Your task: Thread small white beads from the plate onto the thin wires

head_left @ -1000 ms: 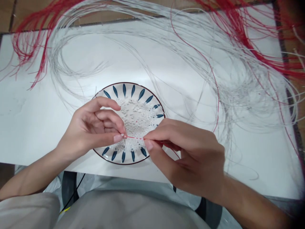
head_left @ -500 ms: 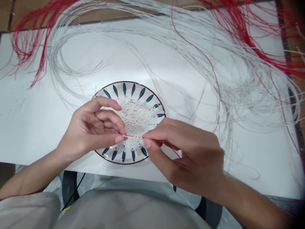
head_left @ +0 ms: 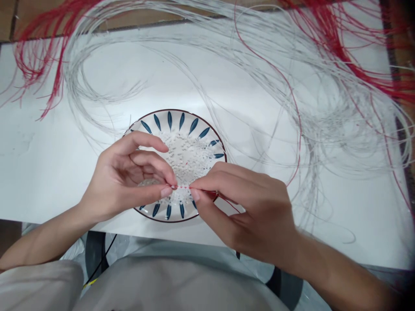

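Note:
Both hands meet over a white plate [head_left: 152, 214] with blue petal marks and a dark rim. Small white tubular pieces [head_left: 181, 157] are spread across it. Between my fingertips a thin red wire [head_left: 183, 187] is stretched level, with white bits along it that look like the pieces on the plate. My left hand [head_left: 129, 177] pinches its left end between thumb and a finger, the index finger raised and bent. On the other side, my right hand [head_left: 249, 203] pinches the wire with thumb and index finger. More red wire trails below the right palm.
A long bundle of thin white strands [head_left: 181, 41] arcs across the back of the white board [head_left: 42, 172] and coils at the right. Red strands lie at the back left [head_left: 42, 47] and back right [head_left: 337, 47]. A loose red strand [head_left: 296, 112] curves down towards my right hand.
My left fingertips have slid right along the red wire, so the gap between the hands is shorter. The right hand has shifted slightly left. Both still pinch the wire.

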The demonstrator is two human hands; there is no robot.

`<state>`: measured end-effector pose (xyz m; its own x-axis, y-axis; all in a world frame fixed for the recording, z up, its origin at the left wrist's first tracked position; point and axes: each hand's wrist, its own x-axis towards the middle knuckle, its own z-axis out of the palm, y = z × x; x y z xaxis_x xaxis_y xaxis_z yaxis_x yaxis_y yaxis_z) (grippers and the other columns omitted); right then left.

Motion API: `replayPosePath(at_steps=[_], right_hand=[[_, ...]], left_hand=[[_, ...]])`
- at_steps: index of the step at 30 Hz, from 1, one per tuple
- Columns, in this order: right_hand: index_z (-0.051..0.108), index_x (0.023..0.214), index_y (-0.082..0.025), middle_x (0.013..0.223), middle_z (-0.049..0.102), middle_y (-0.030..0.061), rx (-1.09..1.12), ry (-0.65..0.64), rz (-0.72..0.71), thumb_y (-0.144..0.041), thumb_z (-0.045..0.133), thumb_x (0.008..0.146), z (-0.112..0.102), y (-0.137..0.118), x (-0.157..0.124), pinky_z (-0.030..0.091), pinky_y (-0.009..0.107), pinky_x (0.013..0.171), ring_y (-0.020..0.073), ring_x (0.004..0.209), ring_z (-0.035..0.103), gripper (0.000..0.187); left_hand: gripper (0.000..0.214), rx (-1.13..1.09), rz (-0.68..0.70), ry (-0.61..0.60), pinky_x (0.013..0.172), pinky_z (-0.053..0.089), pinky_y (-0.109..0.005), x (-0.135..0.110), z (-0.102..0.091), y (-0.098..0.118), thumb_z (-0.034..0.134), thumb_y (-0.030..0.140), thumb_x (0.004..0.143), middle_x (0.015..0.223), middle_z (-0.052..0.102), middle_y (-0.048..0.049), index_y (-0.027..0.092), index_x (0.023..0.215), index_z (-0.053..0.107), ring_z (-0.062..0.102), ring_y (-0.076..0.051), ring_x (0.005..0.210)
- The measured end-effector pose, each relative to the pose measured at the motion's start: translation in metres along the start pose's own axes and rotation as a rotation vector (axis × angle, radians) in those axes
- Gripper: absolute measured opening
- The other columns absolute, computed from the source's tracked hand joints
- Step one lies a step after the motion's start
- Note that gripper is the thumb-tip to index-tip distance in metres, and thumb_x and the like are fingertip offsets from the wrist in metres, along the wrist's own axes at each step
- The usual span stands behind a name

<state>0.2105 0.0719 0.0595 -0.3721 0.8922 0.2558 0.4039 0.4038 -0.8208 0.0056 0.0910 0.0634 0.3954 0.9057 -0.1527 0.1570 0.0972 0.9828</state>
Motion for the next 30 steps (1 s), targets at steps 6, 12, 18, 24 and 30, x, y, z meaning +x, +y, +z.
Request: replayPosePath(at_steps=[6, 12, 18, 24, 30], right_hand=[[0.058, 0.074, -0.021, 0.063, 0.057, -0.003, 0.009, 0.022, 0.018, -0.008, 0.054, 0.08, -0.001, 0.0, 0.002, 0.039, 0.023, 0.049, 0.0098, 0.057, 0.052, 0.015], [0.057, 0.073, -0.022, 0.061, 0.057, -0.0028, 0.026, 0.074, 0.012, -0.006, 0.052, 0.081, -0.004, -0.001, 0.004, 0.039, 0.023, 0.049, 0.0101, 0.057, 0.052, 0.019], [0.057, 0.072, -0.022, 0.06, 0.057, -0.0032, 0.037, 0.094, 0.019, -0.005, 0.053, 0.08, -0.005, 0.0, 0.005, 0.039, 0.024, 0.049, 0.0098, 0.055, 0.05, 0.019], [0.057, 0.072, -0.022, 0.062, 0.059, -0.0029, 0.022, 0.094, 0.016, -0.006, 0.053, 0.081, -0.007, -0.001, 0.005, 0.039, 0.024, 0.048, 0.0097, 0.055, 0.05, 0.019], [0.057, 0.071, -0.02, 0.061, 0.058, -0.0029, 0.019, 0.089, 0.036, -0.005, 0.054, 0.08, -0.007, -0.002, 0.005, 0.039, 0.023, 0.05, 0.009, 0.055, 0.05, 0.018]], left_hand=[[0.04, 0.305, 0.122, 0.01, 0.069, 0.059, -0.032, -0.003, 0.004, -0.001, 0.067, 0.022, 0.077, 0.088, 0.068, -0.0017, 0.026, 0.112, 0.047, 0.069, -0.019, 0.083], [0.03, 0.818, 0.261, -0.094, 0.066, 0.053, -0.025, 0.001, 0.012, -0.005, 0.056, 0.012, 0.081, 0.087, 0.069, -0.0003, 0.023, 0.109, 0.051, 0.066, -0.014, 0.076], [0.025, 0.933, 0.379, -0.119, 0.062, 0.049, -0.026, 0.003, 0.014, -0.005, 0.049, 0.01, 0.085, 0.086, 0.069, -0.0008, 0.023, 0.106, 0.05, 0.064, -0.015, 0.072], [0.025, 0.944, 0.382, -0.107, 0.066, 0.049, -0.027, 0.003, 0.014, -0.005, 0.052, 0.012, 0.084, 0.088, 0.068, -0.0039, 0.019, 0.108, 0.05, 0.064, -0.017, 0.077], [0.026, 0.984, 0.399, -0.093, 0.065, 0.049, -0.027, 0.003, 0.013, -0.008, 0.052, 0.012, 0.083, 0.086, 0.068, -0.0023, 0.02, 0.107, 0.051, 0.063, -0.016, 0.074]])
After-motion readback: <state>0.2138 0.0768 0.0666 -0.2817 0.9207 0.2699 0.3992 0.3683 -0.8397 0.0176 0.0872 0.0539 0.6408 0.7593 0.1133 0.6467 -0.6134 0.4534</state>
